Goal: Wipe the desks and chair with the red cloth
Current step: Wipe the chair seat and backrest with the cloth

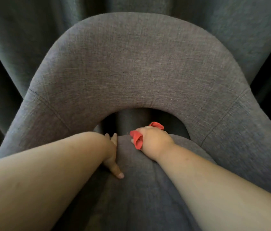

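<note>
A grey fabric chair [131, 67] fills the view, its curved backrest arching over a gap above the seat [139, 189]. My right hand [154, 140] is closed around the bunched red cloth [137, 140] and presses it on the rear edge of the seat, just below the gap. Bits of the cloth stick out on both sides of the fist. My left hand [112, 154] lies flat on the seat to the left of the cloth, fingers spread, thumb pointing toward me, fingertips at the seat's back edge.
Dark grey curtains [14, 47] hang close behind and around the chair. The chair's armrests [248, 139] curve down on both sides of the seat.
</note>
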Demonstrator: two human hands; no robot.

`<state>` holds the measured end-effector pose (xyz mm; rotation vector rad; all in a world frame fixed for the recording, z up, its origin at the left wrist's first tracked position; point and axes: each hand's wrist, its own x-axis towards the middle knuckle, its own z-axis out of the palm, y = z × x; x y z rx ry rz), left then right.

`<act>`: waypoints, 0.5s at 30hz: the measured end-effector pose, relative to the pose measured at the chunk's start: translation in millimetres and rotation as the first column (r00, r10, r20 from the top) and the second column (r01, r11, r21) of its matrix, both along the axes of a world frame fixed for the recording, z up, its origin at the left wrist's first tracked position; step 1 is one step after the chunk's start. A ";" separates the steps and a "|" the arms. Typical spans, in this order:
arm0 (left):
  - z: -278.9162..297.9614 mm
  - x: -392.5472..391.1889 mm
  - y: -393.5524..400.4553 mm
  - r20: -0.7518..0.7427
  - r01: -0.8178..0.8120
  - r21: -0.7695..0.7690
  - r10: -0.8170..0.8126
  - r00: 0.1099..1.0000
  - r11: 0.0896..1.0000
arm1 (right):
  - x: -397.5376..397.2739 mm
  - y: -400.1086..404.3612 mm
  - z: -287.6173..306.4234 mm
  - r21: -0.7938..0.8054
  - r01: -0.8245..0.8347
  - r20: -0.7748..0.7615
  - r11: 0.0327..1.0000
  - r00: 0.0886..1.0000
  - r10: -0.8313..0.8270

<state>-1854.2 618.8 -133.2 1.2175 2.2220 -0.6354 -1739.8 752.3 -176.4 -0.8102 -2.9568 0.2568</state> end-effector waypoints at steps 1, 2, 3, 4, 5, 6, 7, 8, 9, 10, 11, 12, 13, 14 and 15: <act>-2.4 2.0 -3.3 0.006 -0.021 0.037 0.021 1.000 0.999 | 5.6 6.3 -0.1 -0.004 0.020 0.012 1.000 1.000 -0.020; -4.6 3.3 -7.0 0.007 -0.037 0.072 0.037 0.999 0.997 | 10.8 12.5 0.5 -0.008 0.043 0.028 0.999 0.999 -0.043; -7.1 4.7 -11.7 0.005 -0.051 0.103 0.051 0.999 0.993 | 16.1 18.0 2.0 -0.009 0.064 0.050 0.998 0.997 -0.064; -9.5 6.2 -16.4 0.004 -0.065 0.130 0.065 0.998 0.989 | 21.4 23.3 3.8 0.000 0.085 0.078 0.996 0.993 -0.085; -11.4 7.4 -21.2 0.005 -0.077 0.152 0.077 0.997 0.985 | 26.1 27.6 5.5 0.019 0.108 0.105 0.994 0.988 -0.109; -12.9 8.7 -25.2 0.004 -0.085 0.165 0.085 0.996 0.983 | 30.9 31.7 7.6 0.039 0.134 0.123 0.990 0.983 -0.138; -13.6 10.0 -27.5 0.000 -0.089 0.171 0.090 0.996 0.981 | 35.6 35.9 9.9 0.055 0.165 0.129 0.985 0.977 -0.171; -14.0 10.8 -29.5 -0.004 -0.093 0.176 0.096 0.995 0.980 | 39.7 40.2 11.8 0.065 0.198 0.124 0.978 0.971 -0.205; -13.8 12.0 -30.1 -0.005 -0.098 0.181 0.101 0.995 0.979 | 43.4 43.9 13.5 0.072 0.234 0.119 0.970 0.963 -0.241; -13.4 13.2 -30.3 -0.009 -0.101 0.183 0.104 0.995 0.978 | 45.5 46.1 14.8 0.077 0.264 0.122 0.961 0.954 -0.272; -12.8 14.5 -30.9 -0.015 -0.102 0.184 0.106 0.994 0.978 | 46.1 47.0 16.3 0.075 0.287 0.133 0.955 0.946 -0.295; -12.5 15.7 -30.4 -0.024 -0.100 0.183 0.107 0.994 0.978 | 44.7 47.2 17.9 0.059 0.306 0.143 0.950 0.940 -0.311; -12.3 16.5 -31.0 -0.032 -0.099 0.183 0.107 0.994 0.978 | 41.1 45.4 20.0 0.034 0.318 0.149 0.947 0.936 -0.320; -11.5 16.8 -30.9 -0.037 -0.098 0.182 0.107 0.994 0.978 | 35.6 42.0 22.2 0.006 0.320 0.150 0.948 0.937 -0.317; -10.2 16.9 -30.3 -0.039 -0.097 0.182 0.106 0.994 0.978 | 29.4 37.2 24.4 -0.022 0.301 0.146 0.953 0.944 -0.295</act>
